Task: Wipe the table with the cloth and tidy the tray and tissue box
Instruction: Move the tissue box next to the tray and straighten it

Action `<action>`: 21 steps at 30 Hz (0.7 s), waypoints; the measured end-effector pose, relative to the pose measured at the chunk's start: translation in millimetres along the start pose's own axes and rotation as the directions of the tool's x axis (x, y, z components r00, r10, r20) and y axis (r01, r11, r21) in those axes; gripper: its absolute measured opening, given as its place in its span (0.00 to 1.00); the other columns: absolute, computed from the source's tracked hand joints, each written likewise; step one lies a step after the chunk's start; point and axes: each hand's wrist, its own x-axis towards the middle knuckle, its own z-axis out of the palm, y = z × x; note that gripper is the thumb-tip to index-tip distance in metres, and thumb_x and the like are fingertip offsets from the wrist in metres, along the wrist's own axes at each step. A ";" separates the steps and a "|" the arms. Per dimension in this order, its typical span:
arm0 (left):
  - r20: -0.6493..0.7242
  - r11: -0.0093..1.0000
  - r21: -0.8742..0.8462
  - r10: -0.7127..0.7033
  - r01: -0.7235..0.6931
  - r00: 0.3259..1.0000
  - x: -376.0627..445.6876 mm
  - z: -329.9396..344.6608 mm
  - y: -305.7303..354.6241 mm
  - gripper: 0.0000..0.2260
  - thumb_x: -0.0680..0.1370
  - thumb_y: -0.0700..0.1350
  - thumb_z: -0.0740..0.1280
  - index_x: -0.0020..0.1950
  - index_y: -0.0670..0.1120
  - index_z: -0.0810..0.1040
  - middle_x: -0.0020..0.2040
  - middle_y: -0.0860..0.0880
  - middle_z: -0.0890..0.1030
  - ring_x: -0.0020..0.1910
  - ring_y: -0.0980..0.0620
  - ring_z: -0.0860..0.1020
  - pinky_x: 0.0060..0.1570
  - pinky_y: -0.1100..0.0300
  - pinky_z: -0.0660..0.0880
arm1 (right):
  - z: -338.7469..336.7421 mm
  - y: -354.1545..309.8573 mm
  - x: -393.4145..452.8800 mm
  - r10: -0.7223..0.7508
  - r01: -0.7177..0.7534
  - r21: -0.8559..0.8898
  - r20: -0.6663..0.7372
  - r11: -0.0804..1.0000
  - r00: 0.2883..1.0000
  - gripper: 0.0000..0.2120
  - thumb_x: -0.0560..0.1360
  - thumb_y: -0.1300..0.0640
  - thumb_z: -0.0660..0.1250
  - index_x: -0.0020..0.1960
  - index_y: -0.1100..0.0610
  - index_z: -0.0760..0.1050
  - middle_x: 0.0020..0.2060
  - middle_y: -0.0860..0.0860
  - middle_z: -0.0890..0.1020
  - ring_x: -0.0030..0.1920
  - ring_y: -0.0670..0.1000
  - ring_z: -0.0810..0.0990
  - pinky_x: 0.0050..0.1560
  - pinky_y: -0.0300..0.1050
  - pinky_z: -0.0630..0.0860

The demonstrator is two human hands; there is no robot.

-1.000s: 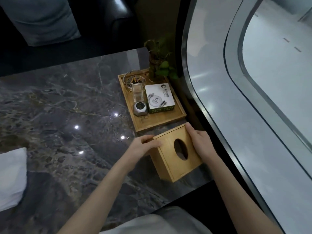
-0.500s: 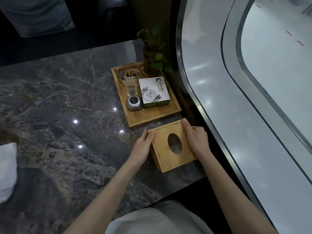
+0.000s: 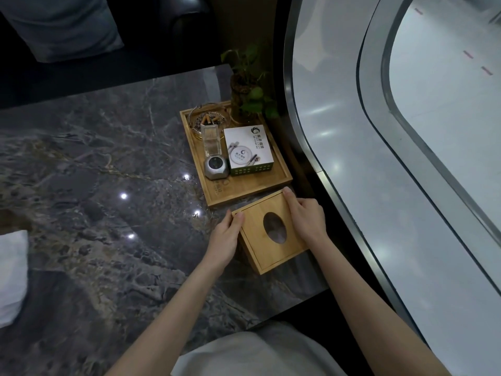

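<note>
Table (image 3: 95,185): dark grey marble with pale veins, glossy, dotted with small ceiling-light reflections.
Tissue box (image 3: 260,256): wooden, oval opening in the lid, set on the table near its right edge, turned slightly askew, far corner just beside the near rim of the tray; touching or not, cannot tell.
Left hand (image 3: 226,237): laid against the left side of the tissue box, fingers fairly straight, thumb up at the far-left corner of the lid.
Right hand (image 3: 305,219): placed over the right edge of the lid, fingers curled down round the right side, thumb lying on the lid near the far corner.
Tray (image 3: 244,191): wooden, rectangular, far of the tissue box by the table's right edge.
On the tray: glass ashtray (image 3: 209,121) with cigarette butts at the far end; clear upright holder (image 3: 211,141) near it; small silver faceted gadget (image 3: 215,168); white printed box (image 3: 248,149) to the right.
Potted plant (image 3: 249,88): at the tray's far-right corner.
Cloth (image 3: 12,275): white, folded, at the left edge of view, well apart from both hands.
</note>
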 end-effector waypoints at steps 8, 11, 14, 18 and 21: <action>-0.018 0.998 0.057 0.036 -0.035 0.999 -5.0 -4.7 -1.5 0.32 0.73 0.64 0.56 0.72 0.47 0.61 0.69 0.51 0.69 0.68 0.51 0.66 0.71 0.48 0.59 | -8.4 -3.1 -8.0 0.016 -0.027 0.086 0.124 0.996 0.992 0.21 0.80 0.47 0.53 0.51 0.63 0.77 0.44 0.58 0.79 0.49 0.57 0.79 0.40 0.41 0.71; -0.057 0.911 0.346 0.260 -0.225 0.964 -22.3 -2.6 0.4 0.31 0.76 0.61 0.55 0.75 0.51 0.50 0.75 0.51 0.57 0.73 0.53 0.56 0.73 0.49 0.54 | -12.6 0.4 -23.9 -0.110 0.111 -0.009 0.092 0.994 0.990 0.19 0.80 0.50 0.53 0.66 0.57 0.69 0.59 0.52 0.77 0.62 0.53 0.73 0.55 0.40 0.69; 0.072 0.624 0.680 0.465 -0.384 0.882 -41.7 -1.3 -3.5 0.35 0.74 0.66 0.50 0.74 0.50 0.43 0.76 0.52 0.42 0.74 0.56 0.41 0.73 0.55 0.44 | -10.5 12.8 -43.8 -0.322 0.327 -0.234 0.057 0.916 0.945 0.22 0.80 0.49 0.52 0.72 0.56 0.60 0.70 0.52 0.67 0.70 0.50 0.63 0.67 0.42 0.60; 0.210 0.348 0.843 0.489 -0.410 0.847 -52.2 -1.1 -11.8 0.39 0.72 0.69 0.47 0.73 0.49 0.37 0.74 0.51 0.35 0.73 0.56 0.34 0.71 0.56 0.37 | -1.2 39.7 -67.1 -0.436 0.465 -0.493 0.182 0.735 0.881 0.28 0.78 0.42 0.42 0.74 0.52 0.46 0.74 0.46 0.46 0.73 0.42 0.39 0.73 0.42 0.37; 0.236 0.279 0.879 0.451 -0.387 0.861 -55.5 1.2 -16.5 0.40 0.71 0.70 0.44 0.73 0.47 0.36 0.74 0.49 0.34 0.73 0.55 0.33 0.70 0.55 0.35 | 4.4 48.5 -81.3 -0.431 0.469 -0.569 0.211 0.675 0.877 0.27 0.78 0.42 0.39 0.74 0.52 0.42 0.74 0.46 0.44 0.73 0.42 0.37 0.72 0.43 0.30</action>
